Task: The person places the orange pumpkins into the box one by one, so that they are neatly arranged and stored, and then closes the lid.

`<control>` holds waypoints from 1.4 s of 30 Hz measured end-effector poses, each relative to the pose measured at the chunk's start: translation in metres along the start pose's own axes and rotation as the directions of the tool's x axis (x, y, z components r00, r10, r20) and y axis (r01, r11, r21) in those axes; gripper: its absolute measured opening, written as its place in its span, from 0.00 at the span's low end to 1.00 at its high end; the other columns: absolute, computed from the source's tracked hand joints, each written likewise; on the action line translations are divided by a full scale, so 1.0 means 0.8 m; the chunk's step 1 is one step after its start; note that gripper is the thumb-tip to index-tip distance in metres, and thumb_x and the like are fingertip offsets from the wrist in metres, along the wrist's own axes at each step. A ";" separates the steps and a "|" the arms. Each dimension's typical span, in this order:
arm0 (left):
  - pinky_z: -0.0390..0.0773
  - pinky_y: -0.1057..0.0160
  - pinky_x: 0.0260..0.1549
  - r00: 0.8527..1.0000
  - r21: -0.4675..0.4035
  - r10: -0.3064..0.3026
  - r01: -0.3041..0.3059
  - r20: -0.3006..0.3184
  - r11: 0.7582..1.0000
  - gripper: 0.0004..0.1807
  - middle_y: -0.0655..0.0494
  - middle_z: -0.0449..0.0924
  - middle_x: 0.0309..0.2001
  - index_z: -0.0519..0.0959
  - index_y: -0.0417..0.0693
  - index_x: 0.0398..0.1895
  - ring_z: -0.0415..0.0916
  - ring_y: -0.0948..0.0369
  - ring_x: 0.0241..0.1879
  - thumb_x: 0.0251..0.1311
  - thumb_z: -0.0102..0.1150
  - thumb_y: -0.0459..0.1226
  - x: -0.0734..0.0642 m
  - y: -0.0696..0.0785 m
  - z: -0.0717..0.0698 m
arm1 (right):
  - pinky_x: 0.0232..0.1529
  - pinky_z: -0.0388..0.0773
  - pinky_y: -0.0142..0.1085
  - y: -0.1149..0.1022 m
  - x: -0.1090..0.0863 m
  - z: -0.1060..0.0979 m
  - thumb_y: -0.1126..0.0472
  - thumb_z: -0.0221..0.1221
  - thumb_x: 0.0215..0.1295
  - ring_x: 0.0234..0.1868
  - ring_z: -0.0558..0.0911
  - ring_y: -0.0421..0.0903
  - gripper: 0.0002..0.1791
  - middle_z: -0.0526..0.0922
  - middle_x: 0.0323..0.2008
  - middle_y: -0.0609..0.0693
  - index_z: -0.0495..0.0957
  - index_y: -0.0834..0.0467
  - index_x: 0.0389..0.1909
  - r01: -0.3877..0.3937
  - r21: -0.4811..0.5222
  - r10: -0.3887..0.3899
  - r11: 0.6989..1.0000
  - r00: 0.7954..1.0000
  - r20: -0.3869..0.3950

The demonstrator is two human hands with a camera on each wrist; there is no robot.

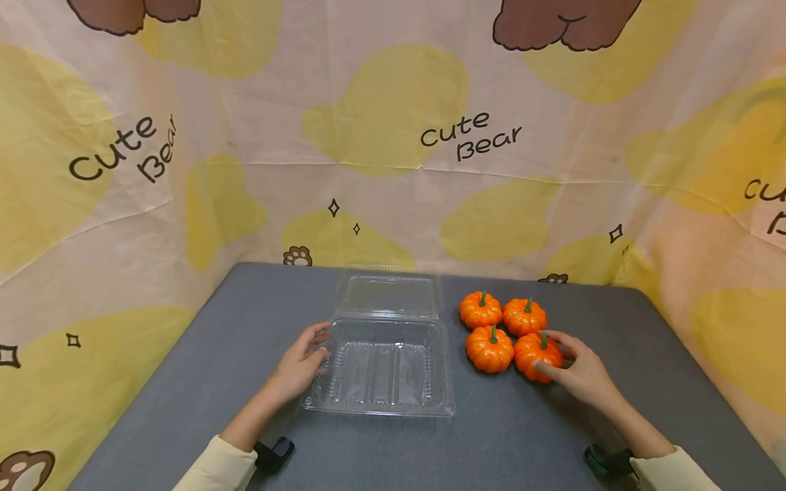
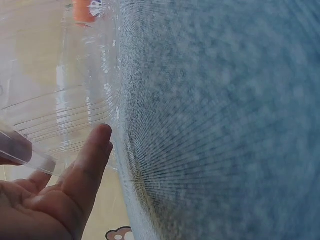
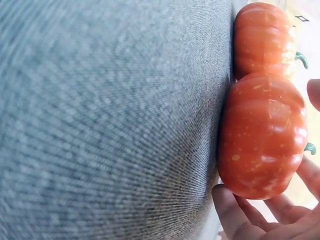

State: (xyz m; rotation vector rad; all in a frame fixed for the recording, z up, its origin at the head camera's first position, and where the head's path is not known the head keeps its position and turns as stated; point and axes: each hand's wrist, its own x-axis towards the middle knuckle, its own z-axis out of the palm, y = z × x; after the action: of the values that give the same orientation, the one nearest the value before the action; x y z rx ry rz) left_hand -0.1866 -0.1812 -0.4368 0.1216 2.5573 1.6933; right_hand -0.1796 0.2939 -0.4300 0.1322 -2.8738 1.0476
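Note:
An opened clear plastic clamshell box (image 1: 381, 407) lies on the table, its lid (image 1: 389, 293) folded back away from me. At the box's left rim, my left hand (image 1: 301, 365) holds the edge; in the left wrist view its thumb and fingers (image 2: 90, 175) lie on either side of the rim. Right of the box, several small orange pumpkins with green stems stand grouped together. My right hand (image 1: 583, 372) grips the front-right pumpkin (image 1: 533, 354), thumb at the near side and fingers around the right. In the right wrist view, fingertips (image 3: 227, 200) touch this pumpkin's lower side.
Beside the gripped pumpkin sit the front-left pumpkin (image 1: 489, 354), the back-left pumpkin (image 1: 479, 312) and the back-right pumpkin (image 1: 522, 319). The grey table (image 1: 491, 450) ends at a patterned cloth backdrop (image 1: 393, 136). Black straps (image 1: 274, 455) circle both wrists.

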 end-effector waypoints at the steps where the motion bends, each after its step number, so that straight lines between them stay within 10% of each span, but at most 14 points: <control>1: 0.83 0.51 0.43 1.000 0.000 -0.001 0.001 0.002 1.000 0.25 0.32 0.63 0.67 0.60 0.45 0.69 0.73 0.39 0.57 0.69 0.40 0.30 0.000 0.000 0.000 | 0.47 0.77 0.58 0.000 0.000 0.000 0.49 0.67 0.57 0.52 0.76 0.69 0.36 0.69 0.61 0.70 0.69 0.61 0.62 0.001 -0.001 -0.001 1.000 1.000 0.001; 31: 0.83 0.51 0.43 1.000 -0.035 -0.019 0.020 0.023 0.999 0.26 0.33 0.66 0.65 0.60 0.45 0.70 0.73 0.39 0.57 0.68 0.40 0.29 0.003 -0.002 -0.003 | 0.44 0.77 0.56 -0.006 0.000 -0.010 0.49 0.69 0.53 0.51 0.77 0.67 0.37 0.72 0.61 0.70 0.71 0.59 0.62 -0.010 0.005 0.010 1.000 1.000 0.007; 42: 0.83 0.50 0.43 0.999 -0.045 -0.017 0.019 0.037 0.999 0.26 0.32 0.65 0.66 0.59 0.45 0.70 0.72 0.38 0.58 0.68 0.40 0.29 0.005 -0.001 -0.005 | 0.35 0.76 0.38 -0.022 0.004 -0.034 0.48 0.69 0.54 0.52 0.78 0.65 0.38 0.71 0.62 0.68 0.70 0.58 0.64 -0.016 0.029 0.016 0.999 1.000 -0.003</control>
State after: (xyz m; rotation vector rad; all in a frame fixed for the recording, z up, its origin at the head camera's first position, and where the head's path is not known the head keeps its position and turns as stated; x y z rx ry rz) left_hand -0.1913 -0.1846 -0.4364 0.1250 2.4845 1.7258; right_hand -0.1797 0.2976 -0.3977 0.1092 -2.8626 1.0918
